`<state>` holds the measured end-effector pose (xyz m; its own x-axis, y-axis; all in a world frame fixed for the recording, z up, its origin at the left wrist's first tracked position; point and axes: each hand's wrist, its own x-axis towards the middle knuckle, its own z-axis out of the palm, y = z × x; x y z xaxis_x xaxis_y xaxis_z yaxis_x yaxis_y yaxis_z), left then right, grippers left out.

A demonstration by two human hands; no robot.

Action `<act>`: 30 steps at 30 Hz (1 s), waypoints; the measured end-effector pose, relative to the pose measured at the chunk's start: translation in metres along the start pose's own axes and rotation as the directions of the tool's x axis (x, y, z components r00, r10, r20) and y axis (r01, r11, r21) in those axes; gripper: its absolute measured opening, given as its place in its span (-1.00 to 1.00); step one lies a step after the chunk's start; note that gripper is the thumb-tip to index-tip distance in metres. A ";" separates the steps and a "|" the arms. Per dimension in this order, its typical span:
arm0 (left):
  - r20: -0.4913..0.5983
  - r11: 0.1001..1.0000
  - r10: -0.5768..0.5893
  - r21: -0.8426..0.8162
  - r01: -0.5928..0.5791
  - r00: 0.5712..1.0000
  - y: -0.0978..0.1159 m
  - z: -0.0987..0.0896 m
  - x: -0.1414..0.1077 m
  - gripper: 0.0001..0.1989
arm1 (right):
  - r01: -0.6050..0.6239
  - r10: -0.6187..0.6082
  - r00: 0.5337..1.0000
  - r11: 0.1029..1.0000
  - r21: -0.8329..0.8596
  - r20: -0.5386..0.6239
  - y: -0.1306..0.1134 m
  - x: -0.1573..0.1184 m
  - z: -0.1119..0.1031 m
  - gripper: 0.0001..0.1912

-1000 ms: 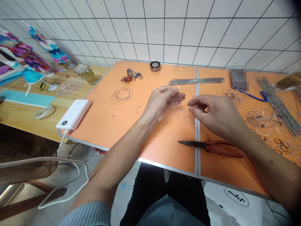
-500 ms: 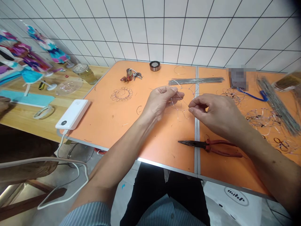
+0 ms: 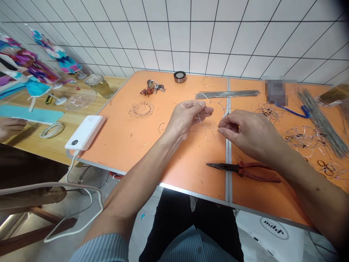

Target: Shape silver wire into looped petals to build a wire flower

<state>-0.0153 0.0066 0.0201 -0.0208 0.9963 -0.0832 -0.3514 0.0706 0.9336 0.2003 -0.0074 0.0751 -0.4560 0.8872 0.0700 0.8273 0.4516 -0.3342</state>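
Note:
My left hand [image 3: 188,118] is shut on a thin, loopy wire frame [image 3: 209,125], held above the orange table [image 3: 185,163]. My right hand [image 3: 240,131] sits just right of the frame, with its thumb and fingers drawn together at the wire. I cannot tell whether they pinch a strand. Red-handled needle-nose pliers [image 3: 242,169] lie on the table below my right hand, not touching it.
Beyond my hands lies a bundle of straight metal rods [image 3: 227,94]. A round wire flower [image 3: 141,109], keys [image 3: 151,88] and a white power bank [image 3: 85,132] are to the left. Several wire shapes lie at right. A co-worker's hand [image 3: 12,128] rests on the wooden table.
My right fingertips have shifted slightly down along the wire frame, and the frame has tilted a little. A co-worker's hand has come into view at the left edge.

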 end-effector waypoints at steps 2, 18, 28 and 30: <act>-0.002 1.000 -0.002 -0.002 0.002 1.000 0.000 0.001 0.000 -0.47 | 0.003 -0.003 1.000 1.000 -0.010 0.001 0.000 0.000 0.000 -0.85; -0.015 0.999 -0.029 0.013 0.030 0.999 0.001 0.002 -0.001 -0.50 | 0.160 -0.154 0.982 0.986 0.039 -0.112 0.009 -0.005 0.004 -0.82; 0.039 0.998 -0.068 0.022 0.067 0.997 -0.004 -0.003 0.001 -0.54 | 0.359 -0.333 0.926 0.923 0.142 -0.175 0.006 -0.006 0.002 -0.81; 0.060 0.996 -0.091 0.020 0.090 0.994 -0.005 -0.004 0.002 -0.55 | 0.381 -0.354 0.917 0.914 0.141 -0.182 0.004 -0.005 0.000 -0.79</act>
<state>-0.0169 0.0083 0.0137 0.0675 0.9868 -0.1471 -0.3327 0.1613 0.9291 0.2054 -0.0102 0.0732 -0.6519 0.6709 0.3533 0.5360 0.7373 -0.4111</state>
